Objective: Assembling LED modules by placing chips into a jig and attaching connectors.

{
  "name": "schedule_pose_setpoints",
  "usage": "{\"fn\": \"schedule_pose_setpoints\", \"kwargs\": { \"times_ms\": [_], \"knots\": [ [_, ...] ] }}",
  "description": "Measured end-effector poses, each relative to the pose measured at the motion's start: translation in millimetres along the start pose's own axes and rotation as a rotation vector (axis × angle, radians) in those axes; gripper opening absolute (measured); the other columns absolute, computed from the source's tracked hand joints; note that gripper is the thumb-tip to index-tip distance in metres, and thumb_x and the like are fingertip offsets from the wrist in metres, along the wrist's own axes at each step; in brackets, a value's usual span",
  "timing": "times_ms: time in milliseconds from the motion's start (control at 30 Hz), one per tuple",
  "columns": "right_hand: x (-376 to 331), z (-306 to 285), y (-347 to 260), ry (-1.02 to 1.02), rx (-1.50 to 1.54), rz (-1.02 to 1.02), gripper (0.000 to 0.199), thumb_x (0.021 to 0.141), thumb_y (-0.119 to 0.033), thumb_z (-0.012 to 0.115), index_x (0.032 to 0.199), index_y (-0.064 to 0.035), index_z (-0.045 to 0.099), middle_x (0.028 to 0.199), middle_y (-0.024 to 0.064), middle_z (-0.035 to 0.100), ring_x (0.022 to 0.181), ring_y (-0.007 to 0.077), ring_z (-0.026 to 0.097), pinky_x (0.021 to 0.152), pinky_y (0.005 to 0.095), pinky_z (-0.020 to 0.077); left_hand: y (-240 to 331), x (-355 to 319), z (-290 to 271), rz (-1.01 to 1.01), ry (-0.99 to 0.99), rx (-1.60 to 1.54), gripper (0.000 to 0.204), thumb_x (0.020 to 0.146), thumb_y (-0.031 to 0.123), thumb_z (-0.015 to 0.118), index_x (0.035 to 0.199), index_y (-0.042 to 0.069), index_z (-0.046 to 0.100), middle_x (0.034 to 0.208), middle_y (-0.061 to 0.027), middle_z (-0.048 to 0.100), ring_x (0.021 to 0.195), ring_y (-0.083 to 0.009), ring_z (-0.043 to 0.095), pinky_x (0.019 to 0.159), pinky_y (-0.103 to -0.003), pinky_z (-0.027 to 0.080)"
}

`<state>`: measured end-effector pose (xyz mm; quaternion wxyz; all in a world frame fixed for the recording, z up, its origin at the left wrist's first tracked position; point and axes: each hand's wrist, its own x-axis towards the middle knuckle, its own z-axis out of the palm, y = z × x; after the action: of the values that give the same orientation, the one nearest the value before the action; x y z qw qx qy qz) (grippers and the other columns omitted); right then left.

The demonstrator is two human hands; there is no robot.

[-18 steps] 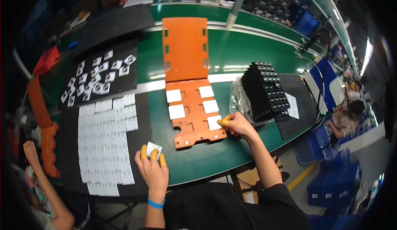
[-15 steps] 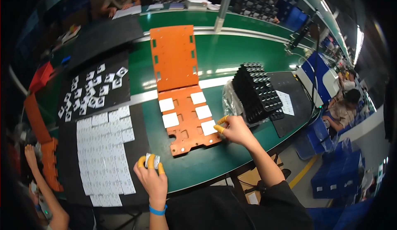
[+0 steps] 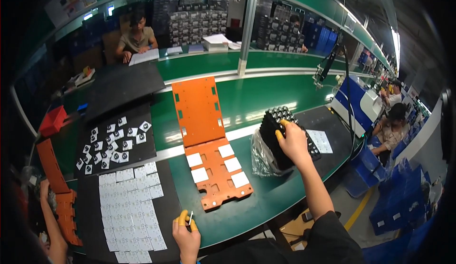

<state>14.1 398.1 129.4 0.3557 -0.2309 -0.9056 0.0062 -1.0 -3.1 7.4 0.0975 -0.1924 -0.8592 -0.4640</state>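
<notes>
Near the table's front edge, my left hand (image 3: 187, 235) pinches a small white circuit board (image 3: 191, 217) held edge-on between yellow-covered fingertips. My right hand (image 3: 293, 143) is over the stack of black trays (image 3: 273, 143), its yellow-covered thumb and forefinger apart at the top. Nothing shows between them, though the other fingers are partly hidden. Between my hands lies an orange fixture (image 3: 222, 178) with its lid (image 3: 198, 109) folded back. White square pieces (image 3: 199, 174) sit in two columns on its base, three on the right and two on the left.
White circuit board panels (image 3: 130, 212) cover a black mat at left. Beyond them, small white boards with black round parts (image 3: 111, 145) lie scattered. A clear plastic bag (image 3: 262, 157) wraps the trays' base. A co-worker's arm (image 3: 53, 221) is at far left, beside another orange fixture (image 3: 66, 212).
My right hand has left the nearest right-hand white square on the fixture and moved up and right to the black trays. My left hand still holds its board, now turned edge-on. The view has tilted up.
</notes>
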Motion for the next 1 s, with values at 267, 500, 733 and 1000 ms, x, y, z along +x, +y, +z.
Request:
{"fn": "schedule_pose_setpoints", "kwargs": {
  "times_ms": [267, 500, 733, 1000],
  "knots": [
    [0.9, -8.4, -9.3, 0.006, 0.016, 0.046, 0.022, 0.085, -0.013, 0.064, 0.102, 0.0000, 0.060, 0.095, 0.0187, 0.057, 0.076, 0.0405, 0.062, 0.066, 0.0482, 0.0512, 5.9, 2.9, -3.6, 0.147, 0.119, 0.038, 0.021, 0.070, -0.008, 0.065, 0.090, -0.002, 0.068, 0.088, -0.0150, 0.063, 0.082, -0.0322, 0.058, 0.071, -0.038, 0.048],
    [-11.0, -23.6, -17.9, 0.207, 0.205, -0.020, 0.023, 0.086, -0.011, 0.067, 0.102, 0.0016, 0.058, 0.098, 0.0185, 0.056, 0.069, 0.0356, 0.060, 0.059, 0.0424, 0.0485, 8.3, 1.8, -3.2, 0.120, 0.127, 0.003, 0.020, 0.071, -0.006, 0.067, 0.089, 0.002, 0.071, 0.091, -0.0123, 0.067, 0.088, -0.0320, 0.059, 0.076, -0.039, 0.050],
    [-82.4, -48.6, -51.0, -0.126, 0.662, 0.159, 0.018, 0.079, -0.005, 0.072, 0.093, 0.0012, 0.063, 0.073, 0.0048, 0.061, 0.054, 0.0065, 0.053, 0.049, 0.0218, 0.0437, 10.0, 4.4, -2.9, 0.043, 0.102, -0.029, 0.020, 0.073, -0.004, 0.068, 0.091, 0.003, 0.072, 0.088, -0.0112, 0.067, 0.083, -0.0285, 0.058, 0.063, -0.033, 0.049],
    [-188.2, 24.5, -36.0, -0.454, 1.077, 0.804, 0.019, 0.083, -0.008, 0.070, 0.096, 0.0048, 0.067, 0.074, 0.0044, 0.065, 0.057, 0.0064, 0.057, 0.052, 0.0217, 0.0464, 23.8, 3.0, -12.8, 0.025, 0.100, -0.153, 0.017, 0.089, 0.010, 0.063, 0.103, 0.002, 0.069, 0.099, -0.0152, 0.069, 0.092, -0.0279, 0.067, 0.079, -0.034, 0.053]
  ]
}}
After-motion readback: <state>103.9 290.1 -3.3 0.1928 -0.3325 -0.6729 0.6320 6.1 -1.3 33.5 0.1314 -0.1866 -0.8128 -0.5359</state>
